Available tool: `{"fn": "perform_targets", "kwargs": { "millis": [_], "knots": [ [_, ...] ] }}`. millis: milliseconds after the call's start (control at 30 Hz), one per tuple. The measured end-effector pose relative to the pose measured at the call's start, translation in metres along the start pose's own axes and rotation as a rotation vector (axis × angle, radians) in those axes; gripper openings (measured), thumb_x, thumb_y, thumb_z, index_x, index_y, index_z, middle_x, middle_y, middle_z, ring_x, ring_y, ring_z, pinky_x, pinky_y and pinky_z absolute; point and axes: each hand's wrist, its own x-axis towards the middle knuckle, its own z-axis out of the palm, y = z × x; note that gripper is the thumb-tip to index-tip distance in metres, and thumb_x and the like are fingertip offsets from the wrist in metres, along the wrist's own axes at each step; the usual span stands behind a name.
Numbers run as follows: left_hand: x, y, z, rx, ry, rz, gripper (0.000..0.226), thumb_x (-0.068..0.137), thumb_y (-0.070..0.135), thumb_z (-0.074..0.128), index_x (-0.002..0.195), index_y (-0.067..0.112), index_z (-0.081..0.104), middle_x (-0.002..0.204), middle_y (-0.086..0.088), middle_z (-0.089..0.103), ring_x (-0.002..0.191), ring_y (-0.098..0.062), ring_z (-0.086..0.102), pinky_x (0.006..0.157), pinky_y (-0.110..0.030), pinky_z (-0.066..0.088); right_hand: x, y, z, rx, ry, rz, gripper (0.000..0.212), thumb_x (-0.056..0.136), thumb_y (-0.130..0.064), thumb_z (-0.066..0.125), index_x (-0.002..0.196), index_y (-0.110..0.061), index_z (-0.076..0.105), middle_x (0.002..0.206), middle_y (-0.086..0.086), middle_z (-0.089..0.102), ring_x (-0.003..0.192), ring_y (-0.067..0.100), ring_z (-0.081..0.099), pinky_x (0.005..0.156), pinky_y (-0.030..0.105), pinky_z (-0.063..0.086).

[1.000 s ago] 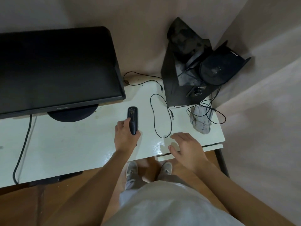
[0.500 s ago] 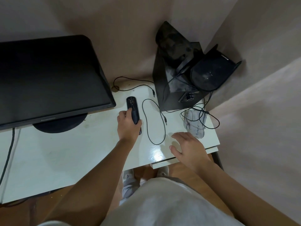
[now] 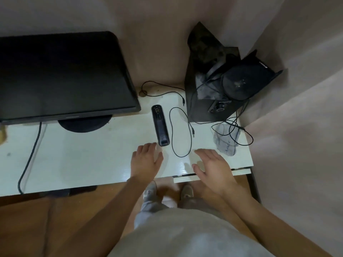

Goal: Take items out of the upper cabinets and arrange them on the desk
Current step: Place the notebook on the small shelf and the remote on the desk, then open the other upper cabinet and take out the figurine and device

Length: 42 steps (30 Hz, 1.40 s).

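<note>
Remote (image 3: 160, 125) lies just past my left hand (image 3: 146, 162), long axis pointing away; right hand (image 3: 213, 167) farther, both empty and slack

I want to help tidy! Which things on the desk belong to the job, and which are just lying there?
In the job: slim black plastic remote, lying on the white desk; left hand, open beside it; right hand, open too.

Likely just lying about: black flat monitor, black boxy speaker, thin black looped cable, crumpled clear plastic bag.
</note>
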Motion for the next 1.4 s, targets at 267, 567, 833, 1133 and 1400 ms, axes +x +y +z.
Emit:
{"fn": "perform_targets", "kwargs": {
  "millis": [267, 567, 833, 1133, 1400],
  "knots": [
    [-0.095, -0.002, -0.015, 0.190, -0.004, -0.001, 0.047, 0.098, 0.042, 0.035, 0.121, 0.016, 0.067, 0.114, -0.003, 0.070, 0.104, -0.027, 0.063, 0.084, -0.041, 0.051, -0.038, 0.012, 0.024, 0.021, -0.026, -0.146, 0.051, 0.096, -0.042, 0.051, 0.141, -0.017, 0.052, 0.141, 0.000, 0.057, 0.129, 0.020, 0.049, 0.107, 0.036, 0.042],
    [-0.200, 0.017, -0.028, 0.144, 0.052, -0.265, 0.049, 0.099, 0.047, 0.035, 0.119, 0.017, 0.068, 0.117, -0.002, 0.069, 0.106, -0.027, 0.064, 0.087, -0.041, 0.050, -0.039, -0.031, 0.042, -0.019, -0.150, -0.432, 0.050, 0.091, -0.037, 0.064, 0.134, -0.013, 0.059, 0.134, 0.004, 0.062, 0.124, 0.026, 0.055, 0.102, 0.039, 0.047],
    [-0.271, 0.004, -0.047, 0.103, 0.150, -0.609, 0.061, 0.100, 0.057, 0.024, 0.133, 0.020, 0.060, 0.133, -0.001, 0.063, 0.123, -0.025, 0.058, 0.098, -0.041, 0.046, -0.030, -0.141, 0.034, -0.092, -0.201, -0.692, 0.048, 0.097, -0.041, 0.052, 0.138, -0.016, 0.053, 0.137, -0.002, 0.057, 0.127, 0.022, 0.047, 0.103, 0.037, 0.042],
    [-0.334, -0.039, -0.070, 0.122, 0.234, -0.614, 0.051, 0.102, 0.050, 0.031, 0.126, 0.020, 0.064, 0.126, 0.000, 0.066, 0.115, -0.022, 0.061, 0.094, -0.038, 0.047, -0.066, -0.202, 0.055, -0.150, -0.190, -0.758, 0.046, 0.098, -0.040, 0.051, 0.136, -0.015, 0.054, 0.135, 0.001, 0.060, 0.126, 0.022, 0.050, 0.100, 0.037, 0.045],
    [-0.333, -0.073, -0.074, 0.095, 0.190, -0.283, 0.052, 0.101, 0.048, 0.033, 0.128, 0.016, 0.064, 0.126, -0.003, 0.067, 0.116, -0.021, 0.062, 0.096, -0.036, 0.048, -0.139, -0.176, 0.070, -0.129, -0.060, -0.502, 0.048, 0.096, -0.038, 0.057, 0.137, -0.014, 0.058, 0.135, 0.002, 0.061, 0.127, 0.021, 0.052, 0.104, 0.034, 0.042]
  ]
}}
